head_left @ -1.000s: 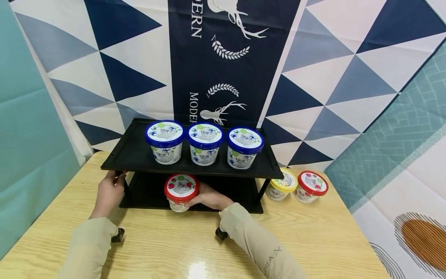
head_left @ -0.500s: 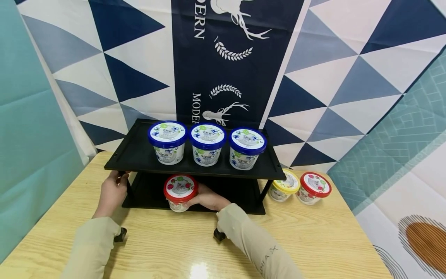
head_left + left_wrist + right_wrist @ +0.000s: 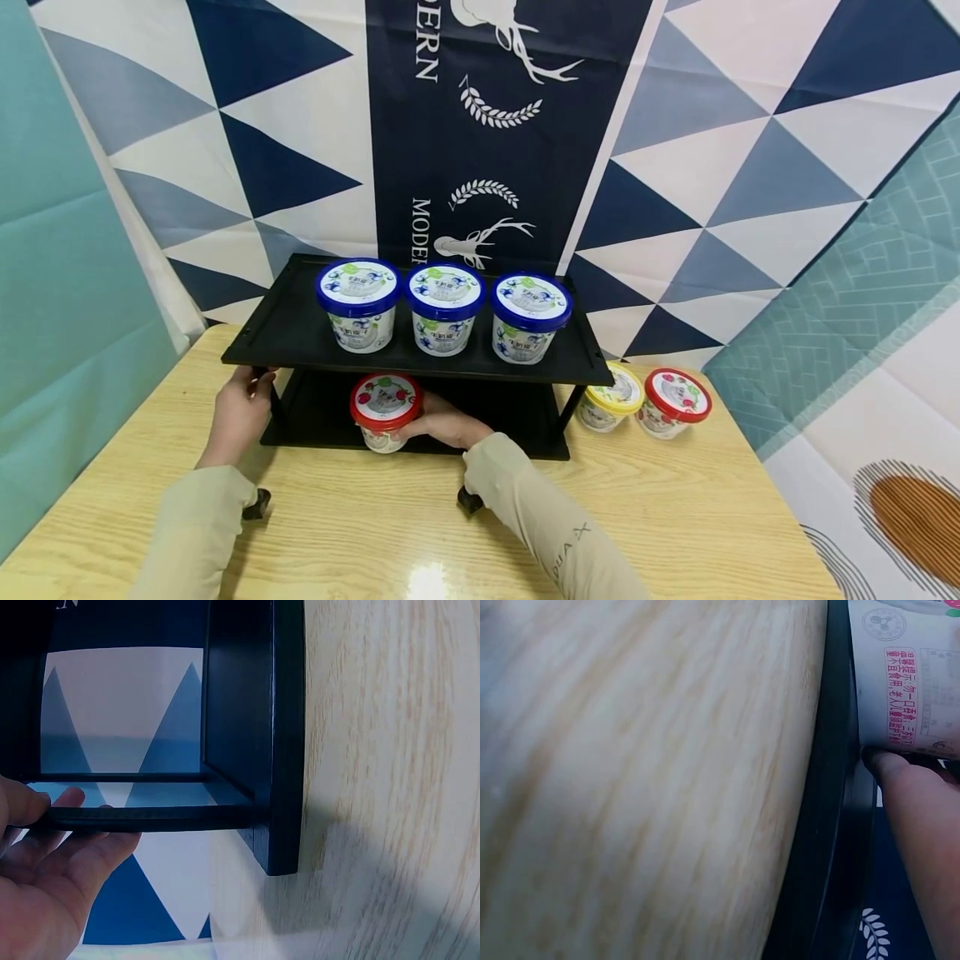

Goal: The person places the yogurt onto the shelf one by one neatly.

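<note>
A two-tier black rack [image 3: 292, 337] stands on the table. My left hand [image 3: 242, 417] grips its front left post [image 3: 157, 818], thumb on one side and fingers on the other in the left wrist view. My right hand [image 3: 447, 423] holds a white tub with a red lid [image 3: 386, 408] at the front edge of the lower shelf [image 3: 480, 417]. In the right wrist view, the thumb presses the side of the tub [image 3: 900, 682] low down, close to the black shelf edge [image 3: 821, 795]. The other right fingers are mostly hidden behind the tub.
Three blue-lidded tubs, left [image 3: 359, 304], middle [image 3: 445, 308] and right [image 3: 531, 317], line the upper shelf. A yellow-lidded tub [image 3: 611, 400] and another red-lidded tub [image 3: 673, 403] stand on the table [image 3: 675, 500] right of the rack. Patterned cloth [image 3: 300, 142] hangs behind.
The red-lidded tub in my right hand has shifted slightly left along the lower shelf. My left hand keeps its grip on the post, and the head view has swayed a little.
</note>
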Motion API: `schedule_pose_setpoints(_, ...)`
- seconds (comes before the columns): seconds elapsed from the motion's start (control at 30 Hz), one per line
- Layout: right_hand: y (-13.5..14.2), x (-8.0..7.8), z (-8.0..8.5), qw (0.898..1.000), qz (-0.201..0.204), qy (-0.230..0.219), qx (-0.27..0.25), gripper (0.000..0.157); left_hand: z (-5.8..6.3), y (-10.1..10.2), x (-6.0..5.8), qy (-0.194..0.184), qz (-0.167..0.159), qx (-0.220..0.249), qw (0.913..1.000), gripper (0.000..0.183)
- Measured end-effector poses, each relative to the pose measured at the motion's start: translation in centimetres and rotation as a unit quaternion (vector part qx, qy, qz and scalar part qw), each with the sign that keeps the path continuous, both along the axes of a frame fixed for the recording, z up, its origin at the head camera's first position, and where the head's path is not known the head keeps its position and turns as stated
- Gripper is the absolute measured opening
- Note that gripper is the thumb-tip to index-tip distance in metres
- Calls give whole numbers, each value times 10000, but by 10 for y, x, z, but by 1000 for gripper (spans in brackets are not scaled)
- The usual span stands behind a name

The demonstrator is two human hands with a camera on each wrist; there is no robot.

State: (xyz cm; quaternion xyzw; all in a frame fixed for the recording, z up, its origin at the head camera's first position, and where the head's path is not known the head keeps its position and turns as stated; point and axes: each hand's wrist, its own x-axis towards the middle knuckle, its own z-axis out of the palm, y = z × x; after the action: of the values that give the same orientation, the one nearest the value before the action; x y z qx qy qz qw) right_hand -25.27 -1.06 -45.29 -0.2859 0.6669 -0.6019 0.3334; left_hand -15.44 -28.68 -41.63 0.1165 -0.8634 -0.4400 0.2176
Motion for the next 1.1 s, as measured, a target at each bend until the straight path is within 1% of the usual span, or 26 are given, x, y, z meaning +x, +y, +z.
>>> schedule_pose_setpoints(0.13,1,1,-1,10000,-34,27,-89,78,1,1,0,-50,-6,-5,10000,29)
schedule_pose_setpoints(0.23,0,4,-1,9997,-162,49,-168,80,1,1,0,-53,-8,-58,10000,29)
schedule_pose_setpoints(0.3,0,7,-2,9994,-285,101,-156,80,1,1,0,-30,-15,-58,10000,28)
schedule_pose_setpoints(0.53,0,17,-1,9959,-754,474,170,78,3,0,1,17,-53,-82,10000,29)
schedule_pose_setpoints(0.67,-1,24,0,9941,-942,543,57,78,4,0,1,12,-109,-67,9999,30)
schedule_pose_setpoints(0.77,-5,29,-2,9910,-1196,603,-4,79,4,1,0,-9,-116,-50,9999,30)
schedule_pose_setpoints(0.87,-9,34,-3,9869,-1465,677,51,83,3,0,1,-37,-98,-70,9999,31)
schedule_pose_setpoints(1.1,-19,45,-5,9765,-2064,613,72,86,2,0,1,-97,-111,-81,9999,32)
